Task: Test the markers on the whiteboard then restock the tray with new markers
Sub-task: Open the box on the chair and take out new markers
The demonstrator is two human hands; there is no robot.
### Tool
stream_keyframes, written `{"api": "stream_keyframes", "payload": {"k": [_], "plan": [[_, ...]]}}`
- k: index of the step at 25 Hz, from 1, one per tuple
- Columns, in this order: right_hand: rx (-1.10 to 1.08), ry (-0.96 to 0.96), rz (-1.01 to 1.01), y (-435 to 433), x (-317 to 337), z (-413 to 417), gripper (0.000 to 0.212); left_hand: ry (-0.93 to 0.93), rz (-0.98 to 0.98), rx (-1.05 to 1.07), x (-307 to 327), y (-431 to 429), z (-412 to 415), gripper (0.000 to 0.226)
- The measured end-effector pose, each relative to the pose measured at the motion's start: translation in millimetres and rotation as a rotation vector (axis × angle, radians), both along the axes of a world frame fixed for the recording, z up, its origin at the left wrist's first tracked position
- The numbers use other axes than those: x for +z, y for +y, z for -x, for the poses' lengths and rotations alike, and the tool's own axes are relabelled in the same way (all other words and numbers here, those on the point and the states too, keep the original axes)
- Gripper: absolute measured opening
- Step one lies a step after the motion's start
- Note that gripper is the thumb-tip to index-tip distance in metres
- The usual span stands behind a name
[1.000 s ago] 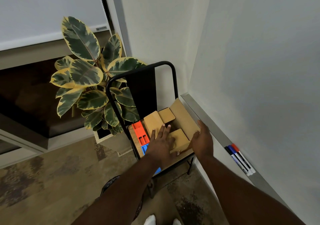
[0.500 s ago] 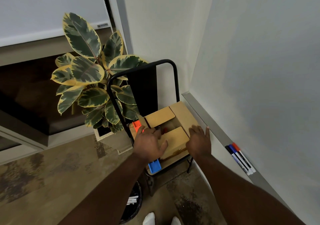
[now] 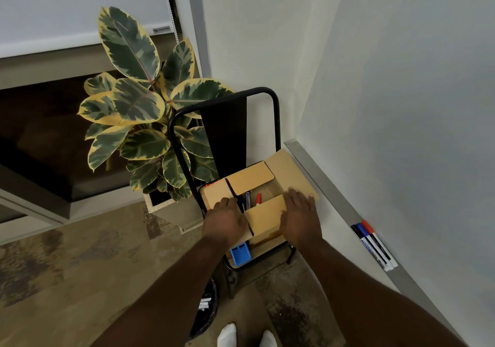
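A cardboard box (image 3: pixel 251 176) sits on a black chair (image 3: pixel 225 130) in the corner, its flaps partly spread. Through the gap I see new markers (image 3: pixel 253 199), one with a red cap. My left hand (image 3: pixel 225 219) presses flat on the left flap. My right hand (image 3: pixel 298 217) lies flat on the right flap. Three markers (image 3: pixel 371 242) with black, blue and red caps lie in the metal tray (image 3: pixel 326 191) under the whiteboard (image 3: pixel 415 105) on the right.
A large potted plant (image 3: pixel 139 111) stands left of the chair. A blue plastic piece (image 3: pixel 240 253) sits on the seat's front edge, an orange one (image 3: pixel 211 184) behind the box. A dark bin (image 3: pixel 206 312) stands on the floor below my left arm.
Both hands slid outward over the flaps, which parted further. The markers inside the box have come into sight. The view has shifted slightly.
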State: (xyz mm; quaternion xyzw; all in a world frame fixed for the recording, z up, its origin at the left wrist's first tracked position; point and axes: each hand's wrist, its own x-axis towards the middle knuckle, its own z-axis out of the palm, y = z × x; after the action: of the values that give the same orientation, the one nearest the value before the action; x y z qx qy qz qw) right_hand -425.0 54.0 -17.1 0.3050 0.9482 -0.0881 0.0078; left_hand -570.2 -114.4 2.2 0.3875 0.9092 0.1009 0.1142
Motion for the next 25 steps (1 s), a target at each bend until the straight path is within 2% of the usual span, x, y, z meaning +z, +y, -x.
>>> {"api": "stream_keyframes", "payload": {"k": [2, 5, 11, 15, 18, 22, 25], "plan": [[0.069, -0.024, 0.009, -3.2, 3.8, 6.7, 0.07, 0.051, -0.052, 0.003, 0.9, 8.9, 9.8, 0.055], [0.151, 0.004, 0.01, -7.8, 6.0, 17.0, 0.073, 0.032, -0.072, -0.008, 3.6, 27.8, 22.7, 0.063], [0.233, -0.027, 0.031, -10.5, 2.0, 32.7, 0.06, 0.058, 0.11, -0.021, -2.3, 62.3, 50.1, 0.082], [0.213, 0.059, 0.004, -10.3, 0.1, 32.6, 0.057, 0.035, 0.182, 0.001, -4.9, 69.8, 58.1, 0.088], [0.204, 0.236, -0.014, -10.5, 3.4, 27.6, 0.048, 0.024, 0.148, 0.029, -1.2, 74.7, 58.3, 0.078], [0.184, 0.448, -0.047, -10.0, 9.1, 15.4, 0.025, 0.005, 0.038, 0.102, 10.4, 77.6, 58.7, 0.046], [0.123, 0.497, -0.081, -11.6, 14.2, 6.7, 0.03, -0.038, 0.0, 0.206, 20.1, 78.3, 65.3, 0.04]]}}
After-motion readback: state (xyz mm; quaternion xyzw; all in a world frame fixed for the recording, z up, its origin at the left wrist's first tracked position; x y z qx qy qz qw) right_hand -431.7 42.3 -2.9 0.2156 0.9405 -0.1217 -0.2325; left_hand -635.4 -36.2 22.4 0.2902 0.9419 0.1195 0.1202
